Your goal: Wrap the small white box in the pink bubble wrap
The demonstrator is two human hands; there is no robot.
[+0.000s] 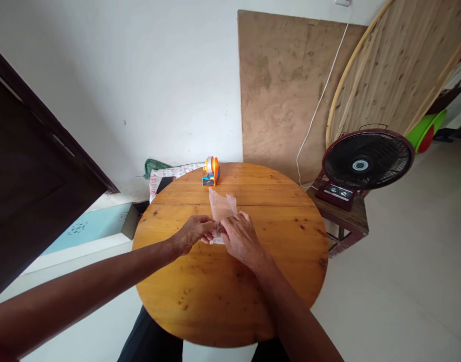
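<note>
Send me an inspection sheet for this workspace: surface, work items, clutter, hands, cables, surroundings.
Surface: round wooden table, dark knots showing.
Work items: bubble wrap between the hands; tape dispenser near the far edge.
Clutter: printed sack and green bag beyond the table's far-left edge.
Hands: left hand pinches the wrap; right hand lies over it, grip unclear.
Cables: white cable hangs before the brown board.
Surroundings: fan at right, dark door at left.

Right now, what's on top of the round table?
On the table are a tape dispenser near the far edge and bubble wrap closer in. The left hand and right hand cover part of the wrap, so what's beneath them is hidden.
</note>
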